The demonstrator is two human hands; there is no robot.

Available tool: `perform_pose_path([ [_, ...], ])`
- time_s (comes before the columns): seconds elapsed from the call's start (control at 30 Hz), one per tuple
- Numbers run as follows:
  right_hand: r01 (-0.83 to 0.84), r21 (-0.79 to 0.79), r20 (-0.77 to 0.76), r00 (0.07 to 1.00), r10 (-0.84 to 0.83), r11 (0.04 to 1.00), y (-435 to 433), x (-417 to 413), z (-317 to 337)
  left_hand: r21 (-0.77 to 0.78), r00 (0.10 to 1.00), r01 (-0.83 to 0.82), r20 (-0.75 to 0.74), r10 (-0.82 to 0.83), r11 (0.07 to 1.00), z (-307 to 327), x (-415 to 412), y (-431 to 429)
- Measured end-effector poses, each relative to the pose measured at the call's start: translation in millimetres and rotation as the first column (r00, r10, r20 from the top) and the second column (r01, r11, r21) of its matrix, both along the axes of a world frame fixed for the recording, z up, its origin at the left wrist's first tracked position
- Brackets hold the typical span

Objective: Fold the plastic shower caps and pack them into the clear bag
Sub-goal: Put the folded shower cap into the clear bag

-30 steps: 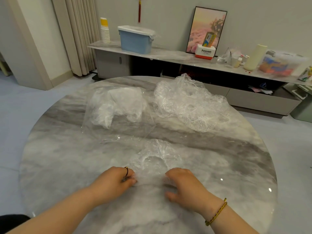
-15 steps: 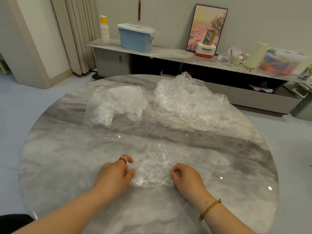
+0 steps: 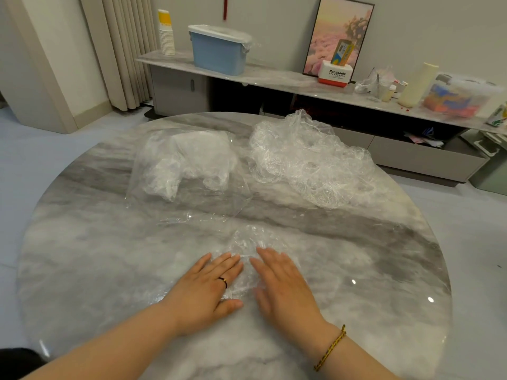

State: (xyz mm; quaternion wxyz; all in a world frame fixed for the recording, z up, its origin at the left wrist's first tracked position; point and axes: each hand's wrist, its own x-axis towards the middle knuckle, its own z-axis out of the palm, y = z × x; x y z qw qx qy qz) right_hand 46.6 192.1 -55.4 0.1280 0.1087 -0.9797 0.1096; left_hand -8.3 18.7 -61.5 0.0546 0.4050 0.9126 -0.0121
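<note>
Marble table [image 3: 109,270] — left hand [image 3: 204,290], right hand [image 3: 285,286], fingers [image 3: 219,266] flat on a dim-edged shower cap [image 3: 247,242].

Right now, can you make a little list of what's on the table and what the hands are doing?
left hand: flat, pressing the shower cap
right hand: flat, pressing the same cap
clear bag: far left, folded caps inside
loose pile of caps: far right
table: round, marble
</note>
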Motion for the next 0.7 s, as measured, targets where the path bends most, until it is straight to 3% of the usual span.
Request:
perform_pose_path([
  [0.13, -0.112, 0.086, 0.186, 0.978, 0.094, 0.990, 0, 0, 0, -0.016, 0.999, -0.017, -0.036, 0.016, 1.000, 0, -1, -1],
  [0.2, -0.092, 0.062, 0.213, 0.974, 0.077, 0.994, 2, -3, 3, 0.000, 0.999, 0.003, -0.032, -0.003, 1.000, 2, -5, 2],
  [0.27, -0.086, 0.027, 0.154, 0.985, 0.080, 0.996, 8, -7, 4, 0.003, 0.980, 0.108, -0.168, -0.106, 0.994, 0, -4, 0],
  [0.33, -0.077, 0.006, 0.123, 0.989, 0.076, 0.997, 13, -10, 7, 0.093, 0.995, 0.070, -0.070, -0.064, 0.993, 6, -4, 1],
  [0.4, -0.032, -0.005, 0.101, 0.994, 0.032, 0.999, 18, -11, 9, 0.078, 0.998, -0.030, 0.053, 0.026, 0.996, 14, 0, -1],
  [0.57, 0.159, -0.203, 0.161, 0.979, -0.128, 0.966, 25, -10, 22, 0.215, 0.999, 0.024, 0.020, -0.029, 0.976, 16, 2, 3],
  [0.67, 0.216, -0.351, 0.283, 0.952, -0.116, 0.911, 29, -9, 24, 0.360, 1.000, 0.009, -0.023, -0.001, 0.933, 20, 3, 6],
  [0.7, 0.229, -0.399, 0.292, 0.950, -0.113, 0.888, 30, -9, 25, 0.396, 0.999, -0.053, 0.032, 0.044, 0.917, 22, 4, 6],
])
